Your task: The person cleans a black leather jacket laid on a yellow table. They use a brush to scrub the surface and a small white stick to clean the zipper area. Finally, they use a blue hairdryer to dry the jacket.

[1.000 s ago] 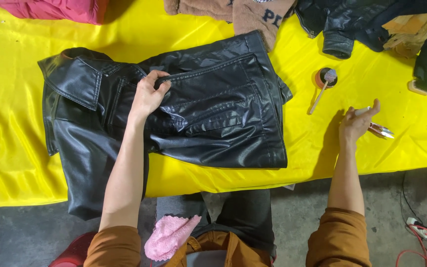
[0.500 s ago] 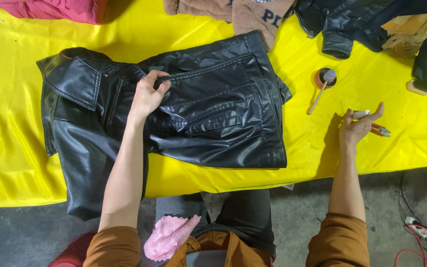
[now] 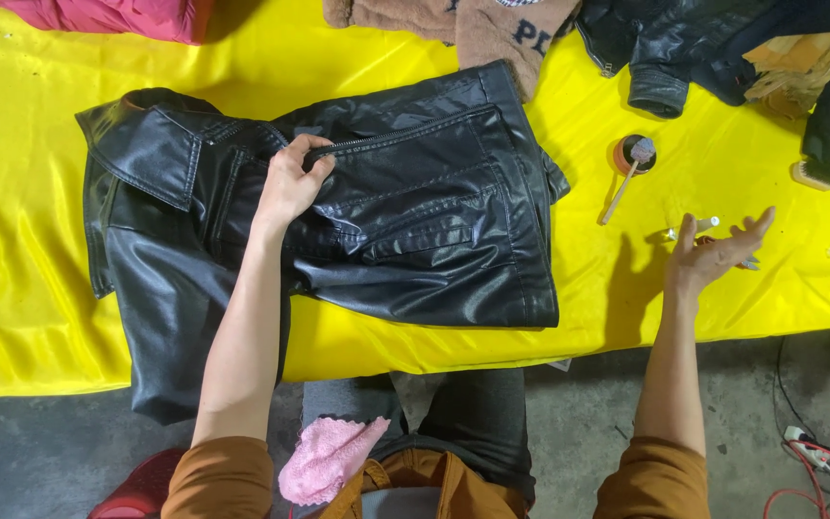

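A black leather jacket (image 3: 396,202) lies spread across the middle of the frame on the worktop (image 3: 31,240), which is draped in bright yellow cloth; one sleeve hangs over the near edge at lower left. The left hand (image 3: 292,181) rests on the jacket's chest, just right of the collar, its grip curled with fingertips pressed onto the leather beside the zip, so the jacket sits directly under and around that hand.

Well off to the right of the frame, the right hand (image 3: 713,252) hovers above the cloth, palm turned up, fingers spread and holding nothing. Just beyond its fingers lies a small slim tool (image 3: 694,227), partly hidden, so I cannot tell exactly what it is. Above that, a wooden-handled brush (image 3: 629,165) leans on a small round orange tin (image 3: 623,154).

Along the top edge lie a red garment (image 3: 117,14), a brown fleecy one (image 3: 463,24) and another dark jacket (image 3: 665,48). At the bottom, a pink cloth (image 3: 324,459) rests in the person's lap.
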